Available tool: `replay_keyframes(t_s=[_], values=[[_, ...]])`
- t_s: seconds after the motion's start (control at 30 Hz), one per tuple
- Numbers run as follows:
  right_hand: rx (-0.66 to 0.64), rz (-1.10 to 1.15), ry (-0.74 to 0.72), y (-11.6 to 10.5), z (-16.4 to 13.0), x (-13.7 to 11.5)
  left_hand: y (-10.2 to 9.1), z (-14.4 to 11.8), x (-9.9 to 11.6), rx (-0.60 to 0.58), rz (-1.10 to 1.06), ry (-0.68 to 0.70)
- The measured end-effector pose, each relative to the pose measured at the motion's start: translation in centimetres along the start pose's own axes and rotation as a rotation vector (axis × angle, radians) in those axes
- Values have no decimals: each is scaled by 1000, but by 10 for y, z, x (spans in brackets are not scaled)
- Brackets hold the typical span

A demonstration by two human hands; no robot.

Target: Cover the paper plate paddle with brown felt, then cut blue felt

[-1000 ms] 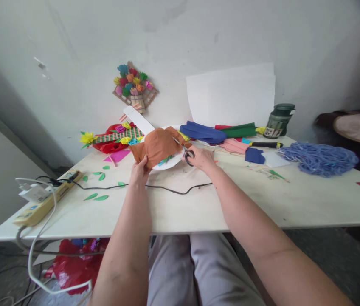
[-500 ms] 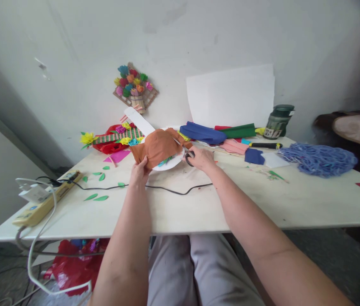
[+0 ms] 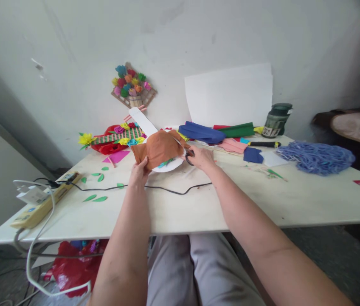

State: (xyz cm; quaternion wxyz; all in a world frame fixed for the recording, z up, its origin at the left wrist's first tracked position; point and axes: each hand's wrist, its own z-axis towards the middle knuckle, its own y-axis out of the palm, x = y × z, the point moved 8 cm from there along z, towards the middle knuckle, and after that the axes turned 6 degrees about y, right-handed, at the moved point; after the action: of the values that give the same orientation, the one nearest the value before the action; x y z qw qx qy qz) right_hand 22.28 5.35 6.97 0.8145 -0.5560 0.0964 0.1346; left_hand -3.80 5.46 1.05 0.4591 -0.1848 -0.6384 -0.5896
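Note:
My left hand point(image 3: 139, 172) is closed on the left edge of a brown crepe paper sheet point(image 3: 161, 146), with the thumb on top. The sheet bulges over a rounded form on a white cardboard piece point(image 3: 174, 165), whose long narrow strip point(image 3: 142, 121) points up and left. My right hand point(image 3: 201, 158) grips black-handled scissors point(image 3: 189, 157) at the sheet's right edge. The blades are mostly hidden by the brown paper. Some blue-green material point(image 3: 166, 163) peeks out under the sheet's lower edge.
Left lie green paper leaves point(image 3: 100, 199), a power strip point(image 3: 44, 204) and a black cable point(image 3: 180, 193). Behind is a flower-decorated woven piece point(image 3: 116, 138). Rolled crepe paper point(image 3: 202, 132), a utility knife point(image 3: 264, 144), a dark green jar point(image 3: 277, 121) and blue stringy material point(image 3: 316, 158) are on the right.
The scissors' blades, seen before over the paper's right side, are now mostly out of sight at its edge. The white strip has tilted slightly. My left hand keeps its hold.

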Motion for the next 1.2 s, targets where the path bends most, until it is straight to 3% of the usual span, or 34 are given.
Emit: replay_keyframes(t_s=[0.33,0.93,1.2], values=[[8,-52,-21,-3,-1,-4,-6,0,-1,57,41,-9],[-31,-49,-7,-1,3,4,1,-1,-5,-49,49,-33],[-15,-81,-10,-1,4,3,-5,0,-6,1,60,-36]])
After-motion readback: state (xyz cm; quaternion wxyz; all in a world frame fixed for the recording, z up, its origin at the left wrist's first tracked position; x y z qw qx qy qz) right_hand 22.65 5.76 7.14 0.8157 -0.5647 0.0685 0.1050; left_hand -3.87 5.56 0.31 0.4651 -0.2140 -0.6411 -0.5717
